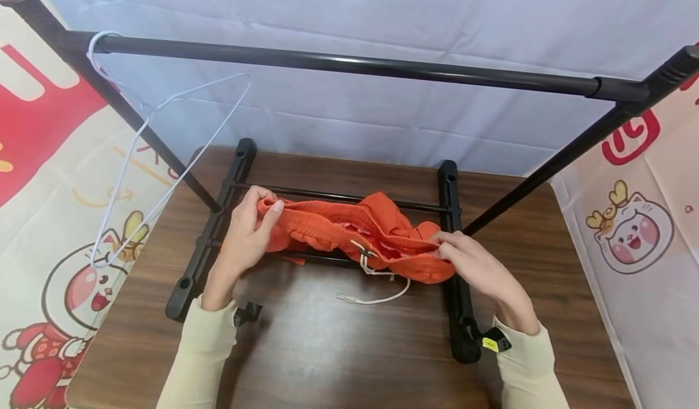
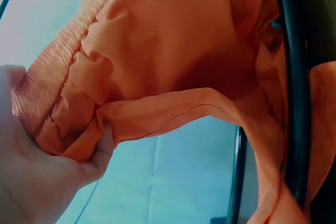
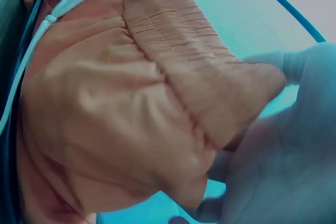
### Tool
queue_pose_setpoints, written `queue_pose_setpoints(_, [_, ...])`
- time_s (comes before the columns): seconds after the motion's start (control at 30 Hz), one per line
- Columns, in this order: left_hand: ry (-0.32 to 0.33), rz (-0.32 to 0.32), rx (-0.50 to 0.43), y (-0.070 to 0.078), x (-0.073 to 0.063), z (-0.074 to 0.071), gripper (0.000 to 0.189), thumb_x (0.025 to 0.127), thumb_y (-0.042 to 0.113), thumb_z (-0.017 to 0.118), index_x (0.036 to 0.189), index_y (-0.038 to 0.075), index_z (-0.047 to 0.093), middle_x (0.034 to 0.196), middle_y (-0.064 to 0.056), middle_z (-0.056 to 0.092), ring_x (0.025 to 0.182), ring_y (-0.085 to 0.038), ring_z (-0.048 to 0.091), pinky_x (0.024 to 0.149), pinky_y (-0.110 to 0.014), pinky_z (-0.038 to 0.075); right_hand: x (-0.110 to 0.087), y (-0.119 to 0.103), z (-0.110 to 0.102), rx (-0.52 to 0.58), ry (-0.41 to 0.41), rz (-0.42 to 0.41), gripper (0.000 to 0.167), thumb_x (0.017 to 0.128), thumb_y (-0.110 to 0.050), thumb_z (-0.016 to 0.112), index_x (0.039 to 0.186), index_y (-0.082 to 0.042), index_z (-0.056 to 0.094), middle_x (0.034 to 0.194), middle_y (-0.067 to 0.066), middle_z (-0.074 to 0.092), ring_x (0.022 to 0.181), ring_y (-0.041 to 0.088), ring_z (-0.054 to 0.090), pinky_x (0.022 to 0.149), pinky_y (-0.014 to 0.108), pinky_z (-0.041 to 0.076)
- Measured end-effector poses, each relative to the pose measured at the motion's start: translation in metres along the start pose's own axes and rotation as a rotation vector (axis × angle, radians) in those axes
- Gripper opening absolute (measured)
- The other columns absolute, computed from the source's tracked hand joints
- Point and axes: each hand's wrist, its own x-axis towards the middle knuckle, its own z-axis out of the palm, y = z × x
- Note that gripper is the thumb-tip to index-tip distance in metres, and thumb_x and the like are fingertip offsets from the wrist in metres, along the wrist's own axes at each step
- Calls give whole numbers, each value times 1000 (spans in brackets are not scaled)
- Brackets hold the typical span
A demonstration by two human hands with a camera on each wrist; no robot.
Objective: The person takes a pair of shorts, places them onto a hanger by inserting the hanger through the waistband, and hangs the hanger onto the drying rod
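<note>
A pair of orange drawstring pants [image 1: 322, 218] is stretched sideways between both hands, its gathered waistband uppermost and slightly parted. At the left end of the waistband, my left hand [image 1: 243, 236] grips the cloth, thumb over the edge. My right hand [image 1: 480, 266] pinches the right end between thumb and fingers. From the front middle hangs a white drawstring [image 1: 384, 301] with a dark cord stopper [image 1: 367, 252]. In the left wrist view, the loose orange cloth [image 2: 173, 35] drops from the band beside a dark bar. Part of the lower cloth is hidden behind the waistband.
A black garment rack stands on the wooden table [image 1: 306, 348], its top rail [image 1: 349, 64] crossing beyond the hands. On the rail's left end hangs a white wire hanger [image 1: 128, 154]. Thin lower bars [image 1: 306, 192] join the two black feet [image 1: 459, 312] under the pants.
</note>
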Motion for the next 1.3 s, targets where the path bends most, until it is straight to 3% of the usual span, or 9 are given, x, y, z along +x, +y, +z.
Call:
queue_pose_setpoints(0.03, [-7,1,1,0,0,-1,19,105,19,60,108,2,54,101,-13,63,92,-20,56,78,-21,45,0,0,-1,-5,12,-5,26,105,-15,42,104,-7,66,90,8,57,87,23,50,75,33,39])
queue_pose_setpoints(0.13, [-26,-5,4,-3,1,-3,17,105,20,59,108,4,54,100,-12,63,92,-20,56,80,-22,45,-1,-2,-4,-79,118,-1,26,109,-27,47,100,-10,65,85,6,51,92,23,46,77,35,32])
queue_pose_setpoints(0.2, [-36,-11,5,-5,1,-4,17,106,21,59,109,5,54,100,-11,64,93,-20,55,81,-23,44,-2,-3,-4,-124,191,26,33,110,-40,51,98,-12,64,84,5,51,93,24,47,75,36,33])
queue_pose_setpoints(0.3, [-45,-17,5,-9,0,-4,16,107,21,58,110,5,55,99,-11,65,93,-20,54,81,-26,41,-2,-4,-5,-78,249,56,40,107,-49,56,102,-11,67,81,6,54,83,22,52,68,32,39])
queue_pose_setpoints(0.37, [-51,-19,5,-10,-1,-5,16,107,21,57,112,6,57,98,-10,66,92,-20,53,81,-27,41,-1,-6,-5,-18,259,65,44,107,-51,55,104,-9,67,81,5,54,76,19,53,63,30,41])
queue_pose_setpoints(0.67, [-95,-56,72,-13,-3,-8,27,105,34,64,126,16,66,105,-5,72,95,-19,64,81,-32,52,7,-8,3,108,301,-11,44,111,-49,47,112,-12,72,87,3,58,85,14,56,74,25,45])
queue_pose_setpoints(0.9, [-122,-51,81,-9,-3,-10,27,105,35,65,125,16,66,118,-5,74,117,-25,70,105,-51,52,5,-8,3,96,335,-101,35,111,-39,51,126,-19,76,112,3,73,96,6,62,84,15,48])
queue_pose_setpoints(1.17, [-64,-20,117,9,4,-23,40,105,39,64,135,14,63,125,-8,72,120,-29,69,96,-54,55,3,-11,1,142,318,-164,31,111,-35,53,126,-22,76,114,-2,77,100,2,67,86,13,51])
queue_pose_setpoints(1.3, [-15,27,120,17,8,-31,39,105,35,64,135,11,63,126,-11,72,118,-28,69,98,-47,54,3,-12,0,149,324,-166,31,111,-34,53,126,-21,77,113,-5,77,99,2,67,85,13,51])
